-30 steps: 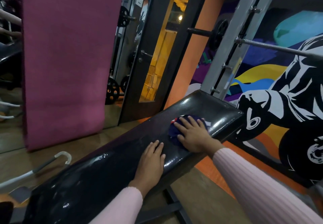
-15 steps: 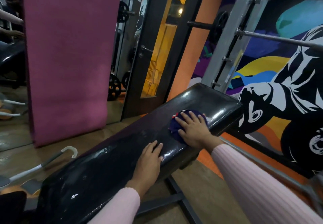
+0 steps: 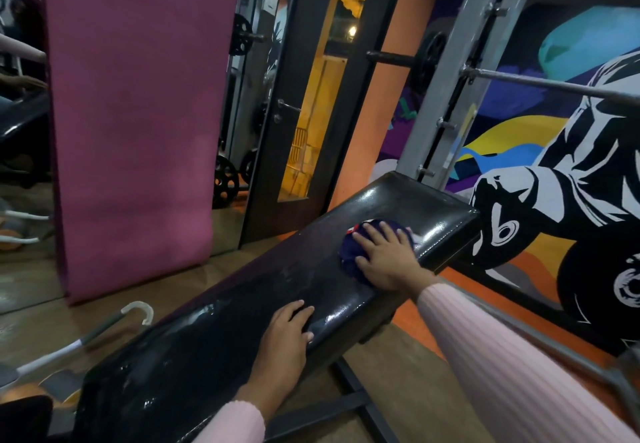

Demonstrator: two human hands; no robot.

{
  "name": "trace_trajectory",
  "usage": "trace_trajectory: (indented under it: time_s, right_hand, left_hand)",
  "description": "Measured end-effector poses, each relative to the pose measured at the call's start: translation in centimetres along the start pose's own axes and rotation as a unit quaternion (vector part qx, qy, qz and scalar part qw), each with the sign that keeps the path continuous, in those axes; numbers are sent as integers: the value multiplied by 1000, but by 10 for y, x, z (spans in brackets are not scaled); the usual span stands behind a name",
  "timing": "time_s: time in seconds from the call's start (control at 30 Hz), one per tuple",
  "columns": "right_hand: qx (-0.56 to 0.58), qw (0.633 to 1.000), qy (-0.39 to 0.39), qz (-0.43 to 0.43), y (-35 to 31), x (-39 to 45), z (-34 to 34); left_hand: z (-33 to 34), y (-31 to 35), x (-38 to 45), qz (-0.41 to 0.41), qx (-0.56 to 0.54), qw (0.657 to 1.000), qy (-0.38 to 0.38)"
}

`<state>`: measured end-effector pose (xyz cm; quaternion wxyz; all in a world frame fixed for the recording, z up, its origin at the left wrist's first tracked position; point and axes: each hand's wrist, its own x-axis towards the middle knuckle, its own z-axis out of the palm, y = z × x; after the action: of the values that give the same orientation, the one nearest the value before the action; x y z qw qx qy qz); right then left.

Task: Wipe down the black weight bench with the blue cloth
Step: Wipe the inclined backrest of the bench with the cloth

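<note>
The black weight bench [image 3: 242, 304] runs from the lower left up to the right, its glossy pad smeared with streaks. A bunched dark blue cloth [image 3: 349, 255] lies on the pad near the far end. My right hand [image 3: 388, 259] presses flat on top of the cloth, fingers spread over it. My left hand [image 3: 284, 345] rests palm down on the near edge of the pad, fingers together, holding nothing. Both arms wear pink ribbed sleeves.
A pink mat [image 3: 135, 124] hangs at the left in front of a mirror. A grey rack upright [image 3: 446, 75] and a steel bar [image 3: 554, 86] stand beyond the bench's far end. An umbrella handle [image 3: 138, 311] lies on the wooden floor. Bench frame bars [image 3: 349, 404] cross below.
My right hand and the cloth have stayed near the bench's far end, with the view shifting slightly. My left hand has slid a little toward the pad's near edge.
</note>
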<state>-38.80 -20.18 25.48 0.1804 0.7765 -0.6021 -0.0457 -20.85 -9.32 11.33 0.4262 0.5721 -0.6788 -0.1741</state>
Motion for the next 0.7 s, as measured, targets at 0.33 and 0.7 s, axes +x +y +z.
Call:
trace_trajectory:
  time_s: [0.33, 0.7]
  right_hand:
    - [9, 989, -10, -148, 0, -28, 9]
    - [8, 975, -23, -222, -46, -48, 20]
  left_hand:
    - [-6, -3, 3, 4, 4, 1000, -5]
    - [-11, 1, -1, 1, 10, 1000, -20]
